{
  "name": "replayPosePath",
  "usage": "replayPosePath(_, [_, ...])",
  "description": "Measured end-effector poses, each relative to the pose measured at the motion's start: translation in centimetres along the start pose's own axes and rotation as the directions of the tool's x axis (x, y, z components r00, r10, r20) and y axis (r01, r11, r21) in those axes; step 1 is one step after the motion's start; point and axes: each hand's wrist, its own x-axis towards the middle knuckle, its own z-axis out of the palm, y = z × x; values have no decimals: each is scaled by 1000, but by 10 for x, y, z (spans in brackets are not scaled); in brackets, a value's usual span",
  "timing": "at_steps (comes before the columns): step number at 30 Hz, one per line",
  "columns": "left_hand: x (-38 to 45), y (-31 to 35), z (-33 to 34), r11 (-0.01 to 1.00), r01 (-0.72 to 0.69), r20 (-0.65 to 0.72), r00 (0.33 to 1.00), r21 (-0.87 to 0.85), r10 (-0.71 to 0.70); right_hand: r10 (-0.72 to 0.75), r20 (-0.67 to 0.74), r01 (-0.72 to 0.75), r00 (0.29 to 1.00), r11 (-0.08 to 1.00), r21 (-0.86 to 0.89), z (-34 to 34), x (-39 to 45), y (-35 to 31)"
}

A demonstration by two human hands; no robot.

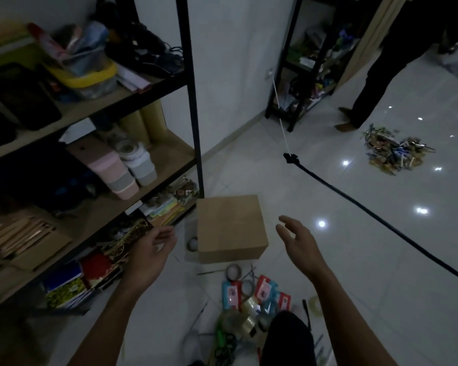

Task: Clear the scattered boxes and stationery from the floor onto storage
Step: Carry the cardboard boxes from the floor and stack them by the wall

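Note:
A closed brown cardboard box (230, 228) stands on the white tiled floor beside the shelf unit's front post. My left hand (151, 252) hovers just left of the box, fingers loosely curled, holding nothing. My right hand (299, 244) hovers just right of it, fingers spread and relaxed. Neither hand touches the box. In front of the box lies a heap of stationery (251, 297): tape rolls, red and blue packets, pens. A tape roll (192, 244) lies against the box's left side.
A black-framed shelf unit (193, 101) full of boxes, tins and papers fills the left. A black strap (368, 210) runs across the floor at right. A second pile of small items (394, 151) lies far right, near a standing person's legs (365, 96). Another rack (310, 62) stands behind.

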Motion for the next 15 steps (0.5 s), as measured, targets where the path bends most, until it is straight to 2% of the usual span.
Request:
replayPosePath(5, [64, 18, 66, 997, 70, -42, 997, 20, -69, 19, 150, -9, 989, 998, -69, -16, 96, 42])
replayPosePath(8, [108, 15, 115, 991, 130, -78, 989, 32, -127, 37, 299, 2, 953, 992, -128, -13, 172, 81])
replayPosePath(12, [162, -13, 177, 978, 211, -178, 962, 2, -207, 44, 473, 53, 880, 980, -191, 13, 276, 139])
replayPosePath(15, [204, -54, 212, 959, 284, -204, 939, -5, -279, 50, 521, 74, 852, 974, -215, 44, 338, 178])
